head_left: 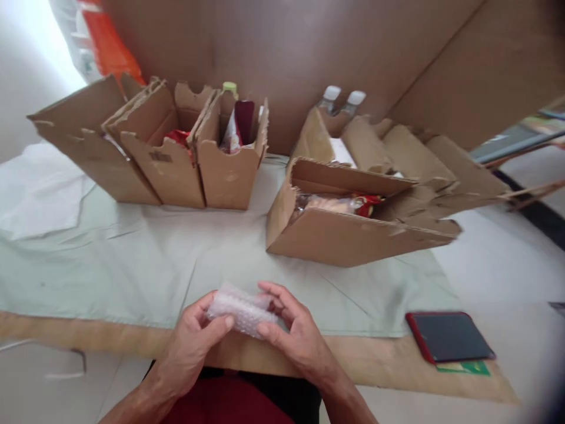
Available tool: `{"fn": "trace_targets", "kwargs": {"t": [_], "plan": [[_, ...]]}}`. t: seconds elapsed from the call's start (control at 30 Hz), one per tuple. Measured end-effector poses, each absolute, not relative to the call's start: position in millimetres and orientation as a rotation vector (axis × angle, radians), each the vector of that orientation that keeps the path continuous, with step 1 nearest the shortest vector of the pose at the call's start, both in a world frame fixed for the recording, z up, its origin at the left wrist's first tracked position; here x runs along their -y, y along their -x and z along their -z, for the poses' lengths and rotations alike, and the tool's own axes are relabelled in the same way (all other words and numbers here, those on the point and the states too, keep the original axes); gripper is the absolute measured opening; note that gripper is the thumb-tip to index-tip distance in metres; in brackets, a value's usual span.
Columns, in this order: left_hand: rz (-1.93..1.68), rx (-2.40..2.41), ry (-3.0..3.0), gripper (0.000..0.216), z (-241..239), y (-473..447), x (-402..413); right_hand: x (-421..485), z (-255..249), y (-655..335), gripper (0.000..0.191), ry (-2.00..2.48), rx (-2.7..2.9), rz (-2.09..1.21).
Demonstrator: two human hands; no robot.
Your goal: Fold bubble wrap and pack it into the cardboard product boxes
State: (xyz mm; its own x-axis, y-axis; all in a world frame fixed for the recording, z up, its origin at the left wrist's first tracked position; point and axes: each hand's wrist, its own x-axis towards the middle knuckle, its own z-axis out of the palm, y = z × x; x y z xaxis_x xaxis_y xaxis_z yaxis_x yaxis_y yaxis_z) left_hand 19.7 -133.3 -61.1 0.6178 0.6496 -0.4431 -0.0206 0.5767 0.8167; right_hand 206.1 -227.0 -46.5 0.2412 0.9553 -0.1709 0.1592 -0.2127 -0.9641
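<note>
A small roll of bubble wrap [242,311] is held over the near edge of the table, one end in each hand. My left hand [198,330] grips its left end, thumb pressed on the near side. At the right end, my right hand [291,324] has its thumb on the wrap and its fingers curled behind. Whether anything is inside the wrap, I cannot make out. Beyond the hands lies a pale green cloth [229,247] over the table.
Open cardboard boxes [225,182] stand in a row at back left, some with packets inside. Another box [353,241] with packets stands right of centre, bottles [329,97] behind it. A red-cased phone [454,335] lies at the right edge, and white sheets [39,188] at the left.
</note>
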Motion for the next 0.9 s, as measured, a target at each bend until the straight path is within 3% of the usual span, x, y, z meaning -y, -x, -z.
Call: {"fn": "trace_targets", "kwargs": {"t": [0.13, 0.23, 0.37, 0.43, 0.63, 0.8, 0.9], "plan": [[-0.449, -0.827, -1.153, 0.044, 46.5, -28.8, 131.1, 236.5, 26.0, -228.8, 0.021, 1.57, 0.998, -1.058], [-0.726, -0.75, -1.607, 0.043, 17.1, -48.4, 121.0, 251.3, -6.0, -262.4, 0.018, 1.613, 1.073, -0.828], [-1.186, -0.553, -2.293, 0.058, -24.7, -99.8, 98.8, 270.5, -61.2, -318.4, 0.018, 1.644, 1.073, -0.494], [-1.247, -0.498, -2.455, 0.061, -35.3, -127.4, 88.8, 273.0, -87.8, -346.7, 0.022, 1.706, 1.044, -0.299], [-1.221, -0.363, -2.46, 0.025, -28.6, -159.5, 84.7, 251.7, -153.4, -414.7, 0.035, 2.088, 1.605, 0.258], [-1.249, -0.336, -2.387, 0.027, -23.3, -158.1, 90.8, 208.1, -156.6, -420.2, 0.015, 2.113, 2.386, 0.328], [-1.25, -0.332, -2.37, 0.028, -23.8, -160.4, 90.3, 177.9, -126.3, -410.3, 0.019, 2.314, 2.612, 0.187]]}}
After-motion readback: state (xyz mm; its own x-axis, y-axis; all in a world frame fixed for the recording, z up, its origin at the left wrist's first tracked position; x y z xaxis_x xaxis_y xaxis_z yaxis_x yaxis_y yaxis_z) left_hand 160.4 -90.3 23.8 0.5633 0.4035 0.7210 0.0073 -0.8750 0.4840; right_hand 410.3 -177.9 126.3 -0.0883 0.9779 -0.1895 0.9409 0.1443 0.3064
